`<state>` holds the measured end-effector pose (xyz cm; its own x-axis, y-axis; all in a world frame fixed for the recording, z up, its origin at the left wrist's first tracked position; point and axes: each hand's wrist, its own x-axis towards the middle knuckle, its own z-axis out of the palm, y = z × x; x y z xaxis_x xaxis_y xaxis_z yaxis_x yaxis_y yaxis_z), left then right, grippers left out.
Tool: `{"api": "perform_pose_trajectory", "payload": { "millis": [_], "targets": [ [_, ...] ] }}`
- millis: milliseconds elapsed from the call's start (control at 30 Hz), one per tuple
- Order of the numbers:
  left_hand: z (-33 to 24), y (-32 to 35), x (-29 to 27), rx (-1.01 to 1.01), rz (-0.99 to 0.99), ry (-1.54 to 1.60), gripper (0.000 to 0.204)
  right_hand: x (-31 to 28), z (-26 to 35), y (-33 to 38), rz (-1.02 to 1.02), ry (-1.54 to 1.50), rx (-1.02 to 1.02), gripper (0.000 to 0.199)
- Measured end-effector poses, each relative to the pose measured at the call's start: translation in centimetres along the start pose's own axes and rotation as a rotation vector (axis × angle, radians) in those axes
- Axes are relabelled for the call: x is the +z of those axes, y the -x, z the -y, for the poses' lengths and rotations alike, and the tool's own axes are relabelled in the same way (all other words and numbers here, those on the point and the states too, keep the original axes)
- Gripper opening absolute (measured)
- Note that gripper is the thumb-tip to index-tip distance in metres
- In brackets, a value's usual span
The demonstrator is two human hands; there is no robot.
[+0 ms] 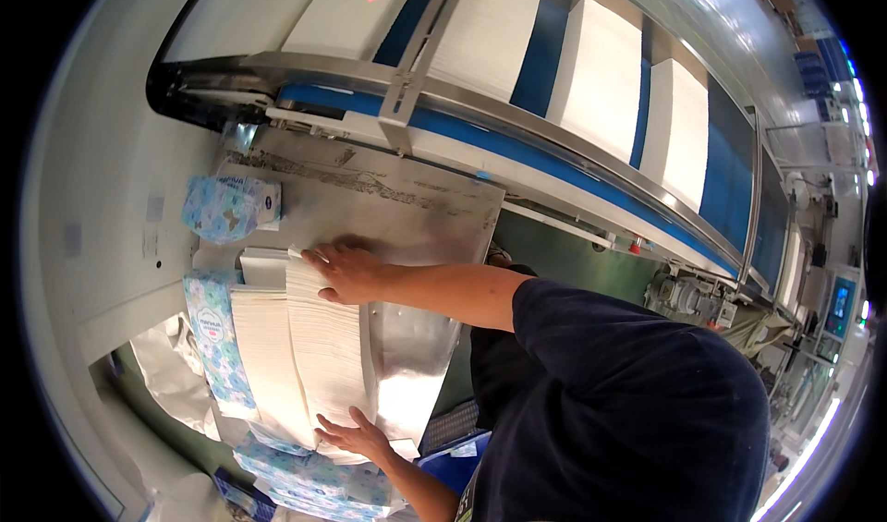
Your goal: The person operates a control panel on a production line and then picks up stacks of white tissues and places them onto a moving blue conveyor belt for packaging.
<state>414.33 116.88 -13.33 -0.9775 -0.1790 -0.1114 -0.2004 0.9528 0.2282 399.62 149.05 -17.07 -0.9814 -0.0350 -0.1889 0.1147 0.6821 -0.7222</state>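
Note:
A long stack of folded white tissue sheets (319, 337) lies on a metal table, its layered edges showing. At its far end, my right hand (351, 274) rests with fingers spread over the top corner. My left hand (358, 436) touches the near end, its fingers stretched apart. Alongside, to the left, lies another white stack (263, 346), next to a blue patterned tissue package (217, 323). More blue patterned packaging (309, 480) sits below the near end of the stacks, partly hidden by my left forearm.
The metal table (416, 212) has a scuffed far strip. A crumpled blue patterned pack (231, 206) stands at its far left. Beyond runs a conveyor with a blue belt (536, 55), metal rails and several white tissue stacks (596, 69). A white machine panel (120, 199) rises at left.

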Motion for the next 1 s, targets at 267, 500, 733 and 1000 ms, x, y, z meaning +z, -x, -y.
{"api": "perform_pose_trajectory", "payload": {
  "millis": [267,500,733,1000],
  "targets": [
    [-19.5,1.0,-1.5,0.694,0.108,0.419,0.066,-13.1,-2.1,14.4,-0.414,-0.004,-0.164,0.065],
    [-40.0,8.7,-5.1,1.199,0.463,0.585,0.040,-38.6,-20.1,38.3,-0.891,0.215,0.374,0.046],
    [-61.7,21.4,1.2,1.794,0.712,0.255,0.051,-47.7,-41.6,43.7,-0.629,0.706,0.323,0.060],
    [-68.6,31.1,8.7,2.065,0.538,-0.853,0.084,-46.0,-46.5,47.8,-0.576,0.660,0.486,0.072]
  ]
}}
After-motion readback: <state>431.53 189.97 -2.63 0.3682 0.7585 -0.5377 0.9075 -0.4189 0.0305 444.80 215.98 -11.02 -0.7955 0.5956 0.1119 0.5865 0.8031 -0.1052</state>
